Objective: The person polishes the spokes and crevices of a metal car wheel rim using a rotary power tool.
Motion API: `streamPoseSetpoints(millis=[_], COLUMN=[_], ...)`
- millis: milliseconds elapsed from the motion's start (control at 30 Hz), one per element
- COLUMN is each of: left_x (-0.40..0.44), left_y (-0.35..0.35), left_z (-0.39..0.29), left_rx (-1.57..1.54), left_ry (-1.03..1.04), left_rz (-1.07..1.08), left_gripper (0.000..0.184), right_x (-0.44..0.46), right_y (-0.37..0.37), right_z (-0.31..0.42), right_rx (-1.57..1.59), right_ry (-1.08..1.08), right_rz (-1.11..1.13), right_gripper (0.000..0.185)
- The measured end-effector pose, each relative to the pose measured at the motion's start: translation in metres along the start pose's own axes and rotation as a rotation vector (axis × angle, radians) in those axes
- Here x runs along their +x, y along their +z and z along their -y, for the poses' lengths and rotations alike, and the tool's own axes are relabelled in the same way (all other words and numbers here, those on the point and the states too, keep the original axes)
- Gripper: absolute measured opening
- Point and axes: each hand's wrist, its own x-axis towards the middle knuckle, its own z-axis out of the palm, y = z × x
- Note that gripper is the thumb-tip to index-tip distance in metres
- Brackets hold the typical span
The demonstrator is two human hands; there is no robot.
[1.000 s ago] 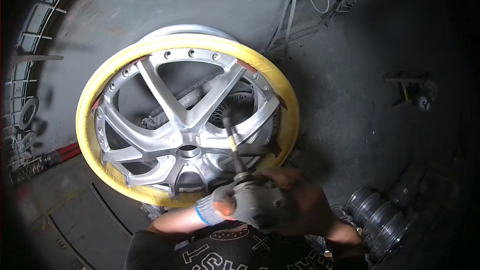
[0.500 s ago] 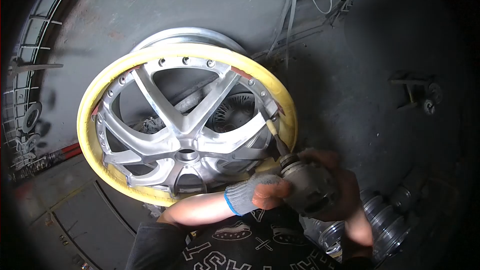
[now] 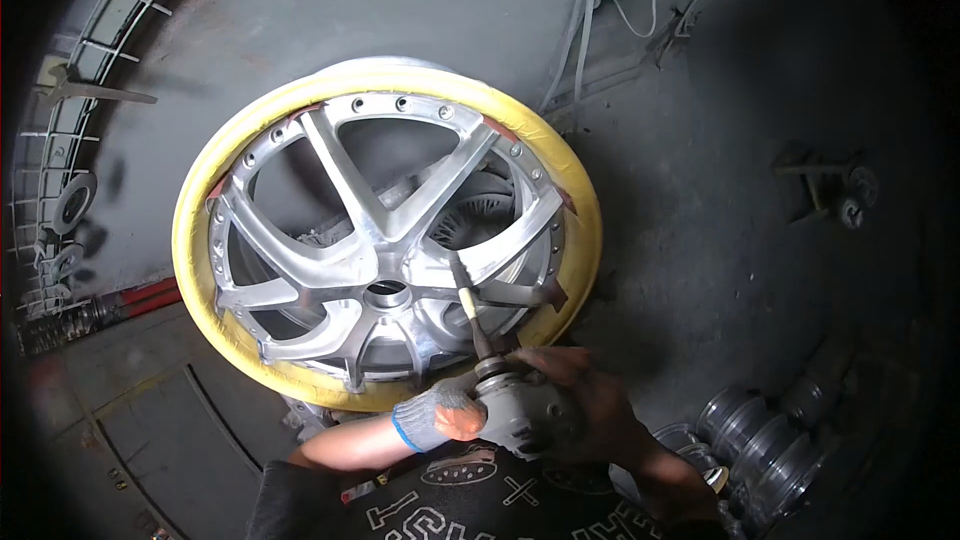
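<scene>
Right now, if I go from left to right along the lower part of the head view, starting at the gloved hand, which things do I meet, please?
Gloved left hand → grey power tool → right hand → stacked metal rims.

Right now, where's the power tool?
In the head view, the power tool is low, just right of centre, between left hand and right hand, its tip over the wheel.
</scene>
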Motion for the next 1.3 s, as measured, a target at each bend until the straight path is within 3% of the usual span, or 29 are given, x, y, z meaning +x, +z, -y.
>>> streamPoseSetpoints(millis=[33,133,267,333,567,700,833,933,1000,1133,1233,1300], left_x=[0.003,0.014,0.032,0.045,0.078,0.082,0.084,0.069,0.045,0.025,0.010,0.010], left_y=[-0.030,-0.018,0.062,0.087,0.139,0.176,0.160,0.156,0.170,0.162,0.136,0.143], left_z=[-0.003,-0.007,-0.003,0.000,0.011,0.011,0.017,0.018,0.024,0.024,0.025,0.029], left_rx=[-0.056,-0.110,-0.058,-0.033,0.002,0.049,0.228,0.258,0.340,0.193,0.380,0.383], left_ry=[-0.055,-0.113,-0.063,-0.023,0.159,0.367,0.392,0.277,0.336,0.250,0.322,0.345], left_rz=[0.160,0.359,0.391,0.401,0.339,0.462,0.366,0.461,0.329,0.584,0.405,0.382], left_gripper=[0.051,0.049,0.050,0.050,0.052,0.073,0.093,0.108,0.117,0.096,0.116,0.118], right_x=[-0.002,0.006,-0.007,-0.019,-0.003,0.002,-0.002,-0.009,-0.010,-0.022,-0.020,-0.028], right_y=[0.001,-0.024,-0.056,-0.064,-0.090,-0.100,-0.098,-0.093,-0.089,-0.058,-0.050,-0.042], right_z=[0.000,0.012,-0.008,-0.022,-0.043,-0.049,-0.055,-0.052,-0.041,-0.038,-0.017,-0.019], right_rx=[-0.010,-0.021,0.039,0.193,0.173,0.223,0.247,0.108,0.060,0.066,0.032,0.021], right_ry=[0.016,-0.004,-0.003,0.135,0.015,0.060,0.138,0.044,0.018,-0.044,0.032,0.083], right_rz=[-0.006,0.006,0.031,0.002,-0.079,-0.057,0.009,0.009,0.027,-0.002,0.112,0.177], right_gripper=[0.080,0.084,0.089,0.094,0.097,0.091,0.087,0.089,0.091,0.099,0.098,0.096])
